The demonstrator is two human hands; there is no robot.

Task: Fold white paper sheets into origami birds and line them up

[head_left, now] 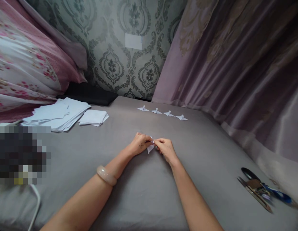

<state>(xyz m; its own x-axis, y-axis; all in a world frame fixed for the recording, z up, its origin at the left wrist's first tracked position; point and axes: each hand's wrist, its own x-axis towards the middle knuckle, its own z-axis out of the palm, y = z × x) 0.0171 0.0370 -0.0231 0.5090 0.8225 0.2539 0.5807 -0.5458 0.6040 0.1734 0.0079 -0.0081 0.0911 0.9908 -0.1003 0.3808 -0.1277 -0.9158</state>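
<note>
Between my two hands is a small folded white paper piece [150, 149], with one pointed end hanging down toward me. My left hand [140, 143] pinches it from the left side, thumb and fingers pressed together. From the right, my right hand [166, 149] pinches the same paper with its fingertips, close beside the left thumb. The fingers hide part of the folds. Farther back, several folded white paper figures [156, 111] stand in a slanting row on the grey sheet [125, 115].
At the back left lie a stack of large white paper [60, 115] and a smaller pile of paper squares [93, 117]. A black folded item [88, 93] is behind them. Scissors and other tools [259, 189] lie at right. A white cable [36, 205] runs at lower left.
</note>
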